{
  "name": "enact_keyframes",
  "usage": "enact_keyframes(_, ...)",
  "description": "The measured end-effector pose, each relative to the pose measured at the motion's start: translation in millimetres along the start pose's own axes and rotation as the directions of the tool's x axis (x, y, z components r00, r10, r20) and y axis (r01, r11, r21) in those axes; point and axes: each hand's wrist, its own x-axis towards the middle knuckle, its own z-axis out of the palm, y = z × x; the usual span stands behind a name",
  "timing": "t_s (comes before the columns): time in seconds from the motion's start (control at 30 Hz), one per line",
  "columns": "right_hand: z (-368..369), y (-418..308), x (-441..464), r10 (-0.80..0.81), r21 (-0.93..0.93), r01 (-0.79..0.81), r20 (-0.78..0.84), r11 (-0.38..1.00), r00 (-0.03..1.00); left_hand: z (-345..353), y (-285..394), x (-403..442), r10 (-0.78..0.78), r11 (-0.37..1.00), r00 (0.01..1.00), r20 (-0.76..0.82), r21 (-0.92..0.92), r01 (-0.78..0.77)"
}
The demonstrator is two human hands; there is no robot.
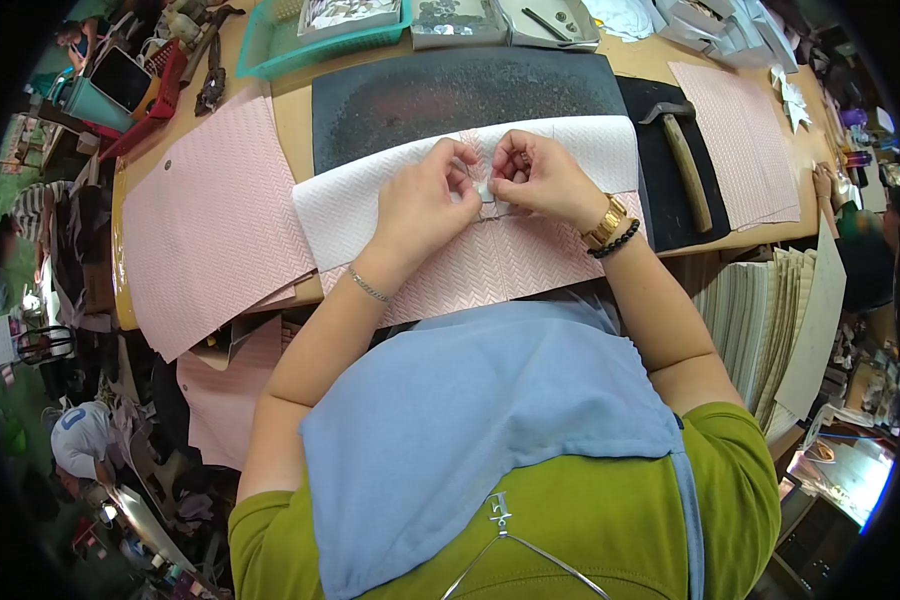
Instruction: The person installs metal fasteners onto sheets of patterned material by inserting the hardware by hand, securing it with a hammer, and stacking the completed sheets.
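A pink herringbone-textured sheet (450, 270) lies at the table's front edge, its upper part folded back to show a white side (580, 150). Over its middle, my left hand (425, 205) and my right hand (545, 180) meet with bent fingers. Between the fingertips is a small whitish piece (486, 191), close to the seam of the pink sheet. My right thumb and index finger pinch at its right side, and my left fingertips are closed at its left side. The piece is too small and partly covered to make out fully.
A dark worn board (460, 95) lies behind the sheet. To the right, a hammer (686, 165) rests on a black pad (715, 205). Pink sheets (210, 220) lie left, more (745, 140) at right. A green basket (270, 45) and trays (457, 40) stand behind. Other people are around.
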Motion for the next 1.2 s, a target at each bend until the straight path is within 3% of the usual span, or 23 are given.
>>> enact_keyframes(0.1,5,16,5,-0.188,-0.048,0.186,-0.047,0.981,0.981,1,-1,-1,0.002,1.000,1.000,-0.011,-0.015,-0.002)
enact_keyframes(0.2,6,19,5,-0.256,-0.083,0.250,-0.066,0.965,0.964,1,1,-2,-0.012,1.000,1.000,-0.010,-0.012,0.012)
enact_keyframes(0.4,17,6,-9,-0.391,-0.419,0.330,-0.066,0.846,0.918,3,0,-2,0.009,1.000,1.000,-0.023,0.004,-0.009)
enact_keyframes(0.53,17,5,-11,-0.375,-0.362,0.313,-0.113,0.878,0.920,6,0,-1,0.058,0.996,0.997,-0.047,0.070,-0.054)
enact_keyframes(0.63,14,9,-8,-0.398,-0.388,0.335,-0.091,0.858,0.913,9,-15,-2,0.226,0.971,0.969,-0.095,0.099,-0.217)
enact_keyframes(0.7,14,12,-8,-0.449,-0.388,0.382,-0.097,0.839,0.888,6,-15,-3,0.242,0.970,0.965,-0.103,0.061,-0.237)
enact_keyframes(0.83,1,-12,-4,-0.413,-0.422,0.350,-0.064,0.836,0.909,3,-12,-6,0.203,0.977,0.978,-0.042,0.074,-0.199)
enact_keyframes(0.93,-44,-37,23,-0.564,-0.555,0.383,-0.196,0.738,0.802,5,-12,-6,0.262,0.962,0.962,-0.080,0.095,-0.254)
enact_keyframes(1.07,-140,-40,88,-0.517,-0.716,0.131,-0.354,0.686,0.779,6,-12,-6,0.289,0.953,0.953,-0.086,0.124,-0.278)
enact_keyframes(1.2,-180,-35,143,-0.463,-0.807,0.034,-0.303,0.589,0.833,5,-12,-4,0.273,0.959,0.960,-0.068,0.092,-0.267)
